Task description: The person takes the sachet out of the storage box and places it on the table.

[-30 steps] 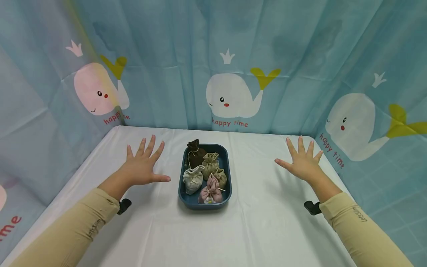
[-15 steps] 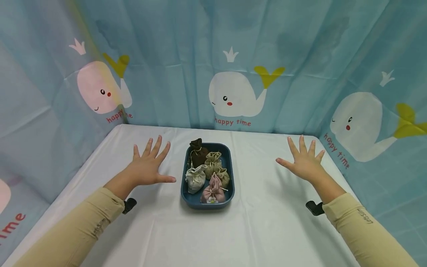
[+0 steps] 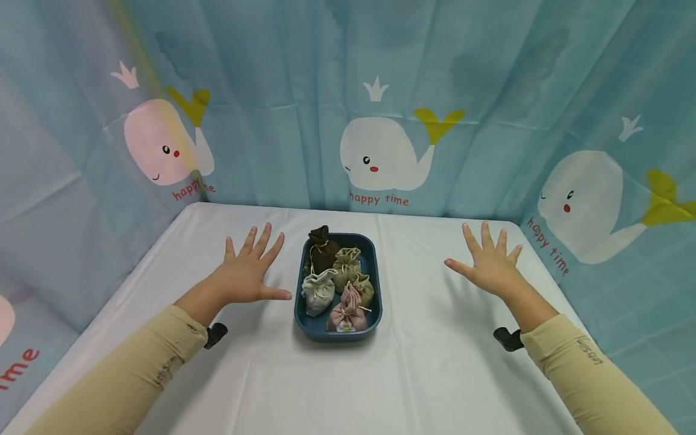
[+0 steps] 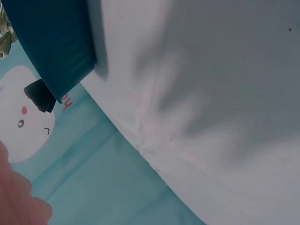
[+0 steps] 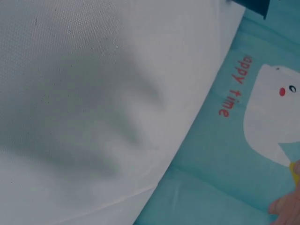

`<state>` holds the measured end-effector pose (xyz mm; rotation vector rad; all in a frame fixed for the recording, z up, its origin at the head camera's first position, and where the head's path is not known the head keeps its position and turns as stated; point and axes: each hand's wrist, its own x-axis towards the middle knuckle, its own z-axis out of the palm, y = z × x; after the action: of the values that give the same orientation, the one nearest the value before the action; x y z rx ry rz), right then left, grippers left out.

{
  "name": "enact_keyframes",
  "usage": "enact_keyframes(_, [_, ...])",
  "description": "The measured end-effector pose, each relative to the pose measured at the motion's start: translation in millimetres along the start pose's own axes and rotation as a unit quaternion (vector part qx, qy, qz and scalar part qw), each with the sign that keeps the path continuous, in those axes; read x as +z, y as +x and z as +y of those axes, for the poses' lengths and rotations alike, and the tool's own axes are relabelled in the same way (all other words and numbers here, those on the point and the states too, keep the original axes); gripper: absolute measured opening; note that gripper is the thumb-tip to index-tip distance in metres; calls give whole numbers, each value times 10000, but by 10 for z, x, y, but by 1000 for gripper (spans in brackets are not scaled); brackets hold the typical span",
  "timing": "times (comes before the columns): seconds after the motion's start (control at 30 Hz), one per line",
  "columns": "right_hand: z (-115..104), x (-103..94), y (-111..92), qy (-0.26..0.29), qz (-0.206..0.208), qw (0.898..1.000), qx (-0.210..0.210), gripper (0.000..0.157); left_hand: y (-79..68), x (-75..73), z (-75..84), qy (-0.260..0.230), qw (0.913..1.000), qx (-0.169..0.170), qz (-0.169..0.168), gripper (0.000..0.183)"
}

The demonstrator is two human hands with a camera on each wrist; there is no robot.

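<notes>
My left hand hovers over the table left of a blue tray, fingers spread wide, its thumb tip near the tray's left rim. Farther off on the right, my right hand also has its fingers spread and holds nothing. Several small drawstring pouches sit in the tray: a dark brown pouch at the back, a white pouch at the left, a tan pouch and a smaller tan pouch at the right, and a pink pouch in front. In the left wrist view, fingers show at the lower left.
A white cloth covers the table under the tray. Blue curtains with printed whales stand at the back and both sides. Dark wrist devices show under both sleeves.
The left hand has moved right, closer to the tray. My right hand has shifted slightly left since half a second ago. The tray and pouches stay put, with a small shift of the head view.
</notes>
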<state>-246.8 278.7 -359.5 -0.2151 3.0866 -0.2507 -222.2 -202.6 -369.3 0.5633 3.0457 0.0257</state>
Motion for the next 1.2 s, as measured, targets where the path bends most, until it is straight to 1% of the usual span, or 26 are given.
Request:
enact_keyframes(0.23, [-34,-9,5,-46,35,10000,-65,99,11,23,19,-41,10000,15,21,116])
enact_keyframes(0.47, [-57,3,-6,-21,44,10000,-83,100,11,78,25,-59,9999,84,6,114])
enact_keyframes(0.6, [-58,18,-15,-44,2,10000,-60,101,20,110,52,-58,9997,203,91,114])
enact_keyframes(0.77, [-64,14,-20,-70,64,9999,-84,101,46,136,112,-41,9990,409,188,115])
enact_keyframes(0.9, [-76,-9,-32,-74,54,9999,-96,101,77,169,163,18,9989,447,141,115])
enact_keyframes(1.0, [-85,-18,-41,-31,35,9999,-120,101,92,189,203,11,9991,416,87,114])
enact_keyframes(1.2, [-96,13,-38,25,71,9998,-172,100,88,201,279,26,9988,495,-24,116])
